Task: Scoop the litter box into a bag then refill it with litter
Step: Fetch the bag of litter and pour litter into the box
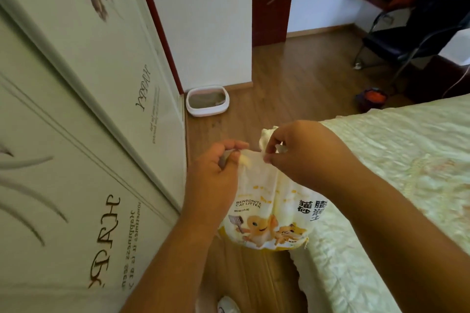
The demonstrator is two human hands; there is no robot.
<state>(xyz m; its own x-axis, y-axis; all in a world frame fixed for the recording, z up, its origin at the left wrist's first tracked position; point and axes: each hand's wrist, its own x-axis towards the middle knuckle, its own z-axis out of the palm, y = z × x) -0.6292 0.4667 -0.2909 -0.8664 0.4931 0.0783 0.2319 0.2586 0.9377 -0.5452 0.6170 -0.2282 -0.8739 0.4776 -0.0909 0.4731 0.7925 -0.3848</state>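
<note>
Both your hands are up on the gathered neck of the white and yellow printed plastic cat litter bag (269, 213), which stands on the brown wood floor (292, 84) between the pale wardrobe door (89, 109) and the quilted bed (407, 160): your left hand (216, 173) grips the bunched top and your right hand (302, 152) pinches the twisted end. If you tug the two sides apart unevenly, the plastic could tear down the side or the bag tip and spill, well short of the white and pink plastic litter box (207, 100) by the far wall.
</note>
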